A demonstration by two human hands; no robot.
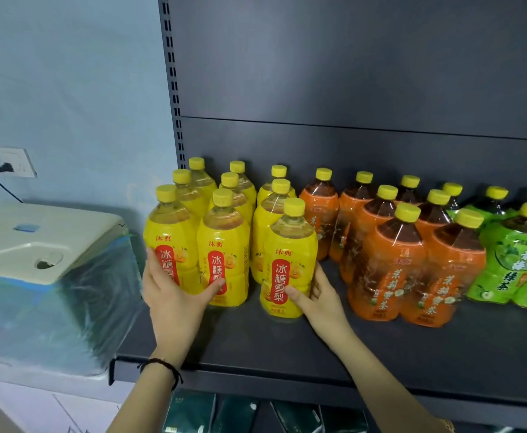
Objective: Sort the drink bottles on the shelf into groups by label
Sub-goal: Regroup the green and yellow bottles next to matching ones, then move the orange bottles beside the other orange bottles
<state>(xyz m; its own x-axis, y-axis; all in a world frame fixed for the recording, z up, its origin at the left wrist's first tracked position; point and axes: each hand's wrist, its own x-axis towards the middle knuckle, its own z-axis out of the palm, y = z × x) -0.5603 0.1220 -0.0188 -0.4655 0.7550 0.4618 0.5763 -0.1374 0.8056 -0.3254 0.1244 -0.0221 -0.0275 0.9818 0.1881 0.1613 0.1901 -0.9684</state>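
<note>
Several yellow-label bottles [224,245] stand in rows at the left of the dark shelf [287,345]. Orange-label bottles [387,264] fill the middle, and green-label bottles [512,264] stand at the right edge. All have yellow caps. My left hand [174,292] wraps around the front-left yellow bottle [170,245], its thumb touching the neighbouring one. My right hand [315,295] grips the base of the front yellow bottle [288,260], which stands slightly forward of its row.
A beige machine wrapped in plastic film [43,264] sits left of the shelf, close to its edge. A wall socket with a plug [15,162] is behind it. Dark green boxes [224,414] lie on the lower shelf. The shelf's front strip is bare.
</note>
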